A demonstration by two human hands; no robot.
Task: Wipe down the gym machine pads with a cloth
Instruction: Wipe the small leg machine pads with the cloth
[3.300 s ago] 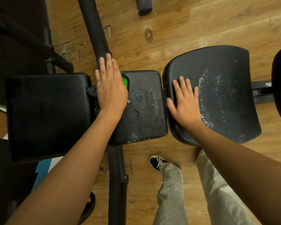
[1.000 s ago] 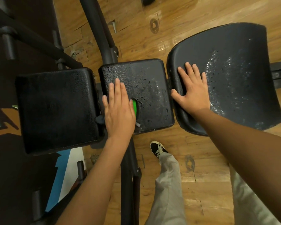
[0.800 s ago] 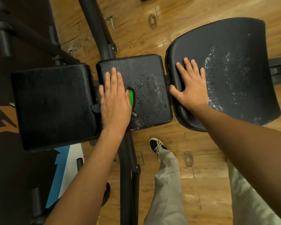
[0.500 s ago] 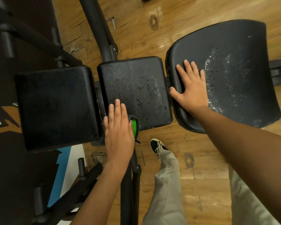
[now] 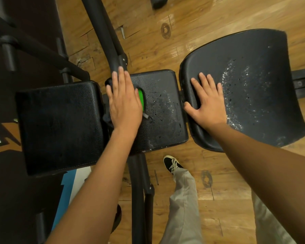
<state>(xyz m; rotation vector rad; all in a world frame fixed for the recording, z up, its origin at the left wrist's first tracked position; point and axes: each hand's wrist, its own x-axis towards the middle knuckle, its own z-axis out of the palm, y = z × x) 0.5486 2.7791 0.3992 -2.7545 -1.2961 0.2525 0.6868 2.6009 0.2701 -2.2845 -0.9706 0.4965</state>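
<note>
Head camera, straight down, and I'm reading from the left. First comes a square pad (image 5: 60, 125), black, with a narrow gap on its right side. Over that gap and the left part of the middle pad (image 5: 164, 111) I've got the left hand (image 5: 124, 104). It lies flat with its fingers straight and together, pressing the cloth (image 5: 140, 98) down. Only a green sliver of it peeks out beside the palm. The fingertips reach up to the black frame bar (image 5: 102, 32). Droplets glisten on the middle pad's right half. Next, the right hand (image 5: 208, 104) lies spread on the left edge of the seat pad (image 5: 253, 85), fingers fanned out flat, gripping nothing. There are more wet specks further right on that pad. Below, a dark shoe (image 5: 172, 164) stands on the wooden floor (image 5: 209, 23).
</note>
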